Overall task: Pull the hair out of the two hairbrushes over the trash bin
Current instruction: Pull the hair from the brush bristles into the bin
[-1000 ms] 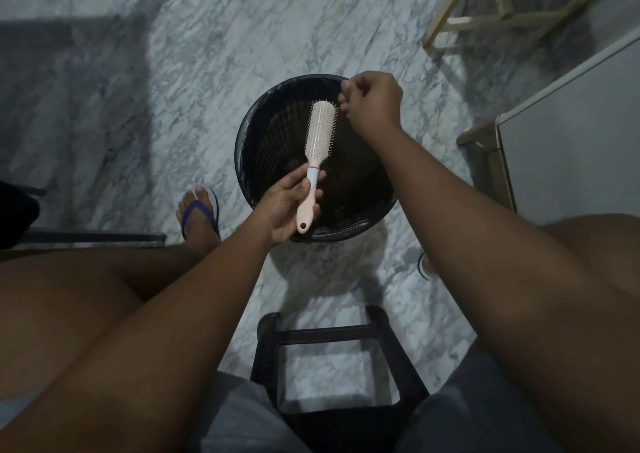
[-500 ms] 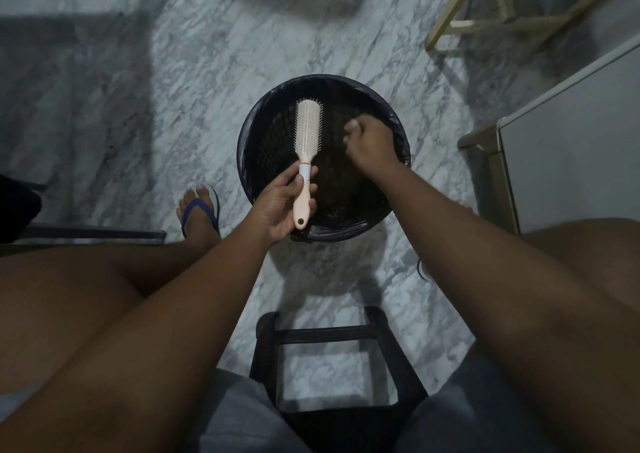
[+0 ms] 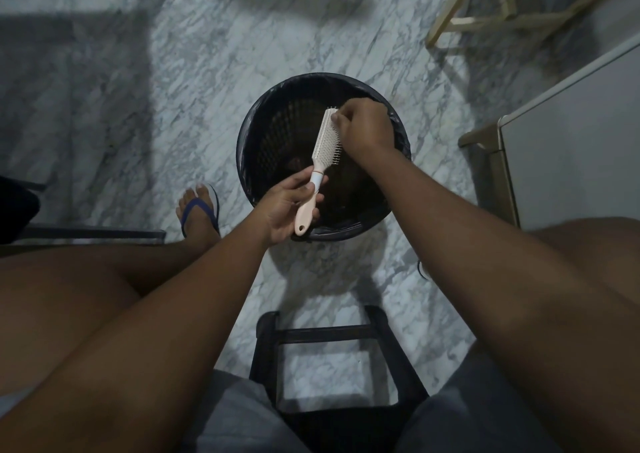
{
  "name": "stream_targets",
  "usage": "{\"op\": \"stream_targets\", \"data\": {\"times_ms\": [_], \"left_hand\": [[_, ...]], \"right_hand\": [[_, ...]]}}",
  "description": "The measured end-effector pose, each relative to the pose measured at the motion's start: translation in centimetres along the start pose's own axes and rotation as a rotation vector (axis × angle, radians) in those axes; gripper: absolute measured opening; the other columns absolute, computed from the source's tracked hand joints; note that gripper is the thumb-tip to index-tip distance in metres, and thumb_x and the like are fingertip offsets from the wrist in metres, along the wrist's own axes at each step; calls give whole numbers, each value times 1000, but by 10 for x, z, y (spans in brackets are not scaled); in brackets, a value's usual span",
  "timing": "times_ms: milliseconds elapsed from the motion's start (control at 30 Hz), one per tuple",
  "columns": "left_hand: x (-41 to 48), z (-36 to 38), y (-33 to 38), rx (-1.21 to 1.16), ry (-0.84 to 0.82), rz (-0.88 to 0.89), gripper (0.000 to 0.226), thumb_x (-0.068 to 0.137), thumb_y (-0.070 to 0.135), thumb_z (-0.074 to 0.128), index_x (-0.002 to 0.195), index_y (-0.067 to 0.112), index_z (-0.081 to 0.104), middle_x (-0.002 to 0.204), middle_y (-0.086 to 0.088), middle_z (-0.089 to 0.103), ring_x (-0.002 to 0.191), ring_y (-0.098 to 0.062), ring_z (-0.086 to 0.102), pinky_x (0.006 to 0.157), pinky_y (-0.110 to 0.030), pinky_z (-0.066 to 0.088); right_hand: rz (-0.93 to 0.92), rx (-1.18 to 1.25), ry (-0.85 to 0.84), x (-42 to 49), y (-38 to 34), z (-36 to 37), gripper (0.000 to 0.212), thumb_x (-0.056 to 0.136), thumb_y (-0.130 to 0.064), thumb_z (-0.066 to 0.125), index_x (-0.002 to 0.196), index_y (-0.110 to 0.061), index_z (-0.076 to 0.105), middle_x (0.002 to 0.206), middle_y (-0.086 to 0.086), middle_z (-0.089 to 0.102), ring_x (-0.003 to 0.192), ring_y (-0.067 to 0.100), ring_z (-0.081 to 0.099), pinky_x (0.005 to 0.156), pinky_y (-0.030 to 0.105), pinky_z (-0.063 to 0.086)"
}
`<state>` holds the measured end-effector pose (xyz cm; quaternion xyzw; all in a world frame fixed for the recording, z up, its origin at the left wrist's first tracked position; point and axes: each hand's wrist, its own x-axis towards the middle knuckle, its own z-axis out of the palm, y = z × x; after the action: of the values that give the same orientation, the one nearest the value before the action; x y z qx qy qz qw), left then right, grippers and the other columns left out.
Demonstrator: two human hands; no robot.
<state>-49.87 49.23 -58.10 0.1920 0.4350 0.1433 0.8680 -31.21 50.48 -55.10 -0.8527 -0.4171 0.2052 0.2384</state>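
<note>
Here your left hand (image 3: 289,206) grips the smooth pink handle of the hairbrush (image 3: 318,165), which tilts over the round black mesh trash bin (image 3: 249,141). Your right hand (image 3: 363,128) sits against its white bristled head, fingertips pinched, perhaps on hair too fine to see.

The trash bin (image 3: 252,161) mouth is partly blocked by the hairbrush (image 3: 323,144) and both hands. Open floor (image 3: 173,89) lies to its left. A cabinet (image 3: 571,147) stands close on the right, maybe touching nothing.
</note>
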Motion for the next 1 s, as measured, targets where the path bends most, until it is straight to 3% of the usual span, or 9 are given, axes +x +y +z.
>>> {"op": "stream_targets", "data": {"times_ms": [300,467,500,600,633,700,800,900,1000], "left_hand": [[4,7,7,-140,-44,22,41,98,1,47,136,13,52,122,-7,63,81,-14,59,58,-25,50],[5,-4,4,-143,-14,44,46,97,3,48,143,13,46,120,-4,63,79,-13,59,59,-25,51],[5,-4,4,-148,-18,48,46,97,4,48,142,13,46,120,-4,63,79,-13,59,59,-25,51],[5,-3,5,-141,-30,55,46,97,3,48,142,13,46,120,-3,63,78,-12,60,60,-25,50],[5,-3,5,-138,-30,54,46,97,3,48,142,13,46,120,-3,63,78,-12,60,59,-24,50],[4,-2,4,-137,-25,52,46,97,3,48,142,13,46,120,-4,63,79,-12,60,59,-25,51],[5,-3,3,-143,-21,43,45,96,4,50,141,13,48,119,-4,62,80,-13,61,59,-25,51],[6,-4,3,-180,-32,25,47,95,4,52,141,15,49,115,-4,58,83,-14,60,59,-26,51],[6,-3,4,-192,-47,1,43,94,3,51,136,15,53,115,-5,61,81,-14,60,59,-26,51]], "right_hand": [[-7,337,238,8,-14,-23,20,94,-24,62,85,-8,72,75,-4,68,72,7,62,64,10,44],[14,450,369,7,-7,-27,19,92,-21,62,83,-7,71,75,-4,68,74,10,65,71,20,50],[57,397,296,8,1,-23,18,92,-18,61,85,-6,72,79,-1,70,79,13,67,76,22,51],[204,160,-184,2,24,-4,13,89,-10,61,92,-7,73,101,9,74,99,20,68,95,28,51],[221,150,-271,-2,28,2,14,88,-10,61,98,-9,71,106,11,72,103,23,67,100,33,51],[172,184,-268,-11,24,3,22,92,-19,60,110,-10,68,110,10,71,105,23,66,99,38,52],[37,278,-178,-19,8,-1,34,86,-43,69,103,-13,70,94,0,72,86,13,68,83,28,56],[-119,185,-201,-23,0,1,43,68,-41,86,99,-16,69,95,3,68,79,13,65,75,23,55],[-165,118,-188,-24,0,6,37,65,-33,89,95,-19,72,98,4,64,82,13,65,77,26,57]]}}
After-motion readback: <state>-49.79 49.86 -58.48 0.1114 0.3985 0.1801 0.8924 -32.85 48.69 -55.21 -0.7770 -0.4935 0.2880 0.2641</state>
